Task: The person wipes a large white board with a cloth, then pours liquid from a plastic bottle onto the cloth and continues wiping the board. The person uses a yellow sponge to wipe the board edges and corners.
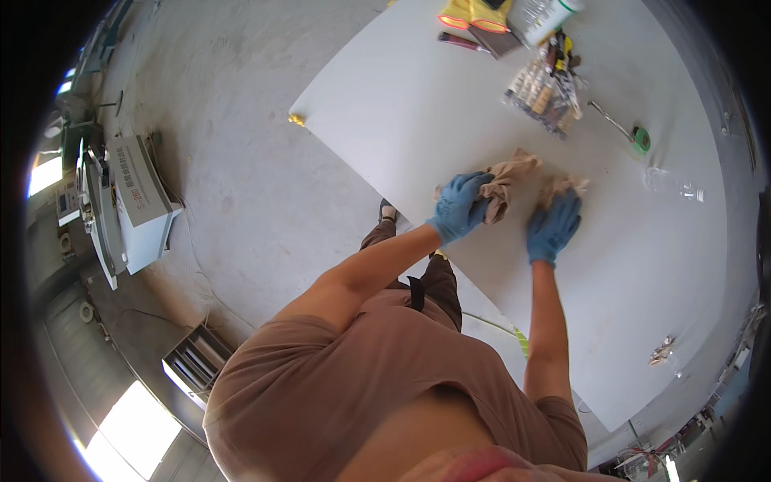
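My left hand (459, 210), in a blue glove, has its fingers curled round a crumpled brown cloth (507, 181) that bunches up off the white tabletop. To its right, my right hand (554, 226), gloved in the same blue, presses down with fingers stretched out over a second brown cloth (567, 188). That cloth is partly hidden under the fingertips and looks slightly blurred. Both hands are over the near part of the white table (626, 305).
Beyond the hands lie a clear bag of small items (540, 96), yellow gloves (475, 14) and a white bottle (552, 20). A green-headed tool (640, 140) and a clear plastic bottle (675, 185) lie at right. A white-and-grey machine (138, 197) stands left on the concrete floor.
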`<state>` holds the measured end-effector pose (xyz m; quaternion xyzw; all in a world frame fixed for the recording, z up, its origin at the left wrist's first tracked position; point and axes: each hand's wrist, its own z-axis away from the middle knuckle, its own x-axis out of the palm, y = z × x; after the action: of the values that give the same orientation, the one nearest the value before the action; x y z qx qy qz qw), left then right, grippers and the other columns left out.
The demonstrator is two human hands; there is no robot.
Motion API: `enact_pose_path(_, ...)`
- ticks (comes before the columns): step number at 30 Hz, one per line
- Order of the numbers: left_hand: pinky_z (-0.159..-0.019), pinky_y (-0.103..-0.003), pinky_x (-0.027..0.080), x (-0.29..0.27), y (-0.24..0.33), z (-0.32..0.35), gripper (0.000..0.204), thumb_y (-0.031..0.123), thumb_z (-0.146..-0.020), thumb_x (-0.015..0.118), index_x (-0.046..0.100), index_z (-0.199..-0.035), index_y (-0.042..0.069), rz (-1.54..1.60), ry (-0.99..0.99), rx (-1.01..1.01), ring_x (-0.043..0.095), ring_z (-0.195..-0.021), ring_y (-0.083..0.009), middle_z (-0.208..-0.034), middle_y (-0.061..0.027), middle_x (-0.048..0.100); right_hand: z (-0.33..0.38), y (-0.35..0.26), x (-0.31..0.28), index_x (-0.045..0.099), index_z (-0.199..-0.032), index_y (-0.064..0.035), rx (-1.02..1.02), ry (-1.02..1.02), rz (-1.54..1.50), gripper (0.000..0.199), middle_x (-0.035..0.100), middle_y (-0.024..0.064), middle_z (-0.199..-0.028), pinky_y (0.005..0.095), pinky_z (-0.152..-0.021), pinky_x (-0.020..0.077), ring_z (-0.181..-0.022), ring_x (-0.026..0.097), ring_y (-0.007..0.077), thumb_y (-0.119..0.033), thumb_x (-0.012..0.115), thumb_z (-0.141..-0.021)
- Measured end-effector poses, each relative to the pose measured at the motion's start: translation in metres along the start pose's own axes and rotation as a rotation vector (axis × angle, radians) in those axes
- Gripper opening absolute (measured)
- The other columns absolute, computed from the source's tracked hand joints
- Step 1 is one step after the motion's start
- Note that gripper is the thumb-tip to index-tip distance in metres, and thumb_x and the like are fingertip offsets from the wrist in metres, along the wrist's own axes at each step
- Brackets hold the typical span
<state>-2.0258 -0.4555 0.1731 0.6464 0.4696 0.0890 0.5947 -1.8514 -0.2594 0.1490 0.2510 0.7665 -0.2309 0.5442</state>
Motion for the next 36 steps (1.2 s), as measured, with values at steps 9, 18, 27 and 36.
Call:
enact_pose_path(9,-0.102,-0.041,0.053,-0.22,-0.068,0.053,0.036,0.01,-0.1,0.064,0.058,-0.133,-0.004,0.218,0.319,-0.227,0.068,-0.115,-0.0325,-0.128,-0.021,0.069,-0.056,-0.3,0.049,0.052,-0.151,-0.0182,-0.424,-0.067,-0.336,0.065,0.045,0.0155,-0.162,0.0669,-0.118,0.0292,-0.15,0.041,0.0409,-0.026,0.074,-0.09)
enact_pose_path(18,-0.1,-0.035,0.052,-0.306,-0.106,0.021,0.04,0.023,-0.106,0.064,0.061,-0.132,-0.007,0.113,0.539,-0.303,0.066,-0.112,-0.0198,-0.123,-0.0162,0.07,-0.117,-0.447,0.05,0.063,-0.137,-0.0102,-0.607,-0.059,-0.406,0.048,0.046,0.013,-0.161,0.0638,-0.124,0.0236,-0.154,0.034,0.0357,-0.029,0.067,-0.093)
enact_pose_path(27,-0.102,-0.037,0.052,-0.24,-0.098,-0.047,0.032,0.012,-0.103,0.063,0.064,-0.13,-0.007,0.265,0.249,-0.155,0.066,-0.116,-0.0216,-0.125,-0.0169,0.07,0.054,-0.179,-0.03,0.057,-0.139,-0.0085,-0.094,-0.093,-0.184,0.049,0.051,0.0212,-0.156,0.0604,-0.117,0.0392,-0.144,0.047,0.0447,-0.019,0.066,-0.092)
enact_pose_path(36,-0.088,-0.026,0.053,-0.149,-0.06,-0.093,0.035,0.026,-0.109,0.062,0.064,-0.129,-0.003,0.787,-0.109,-0.582,0.065,-0.096,-0.0103,-0.108,-0.0045,0.071,0.068,-0.001,-0.032,0.059,-0.145,-0.0094,0.769,-0.04,-0.078,0.046,0.062,0.0179,-0.147,0.0468,-0.102,0.0535,-0.133,0.059,0.0387,-0.023,0.061,-0.101)
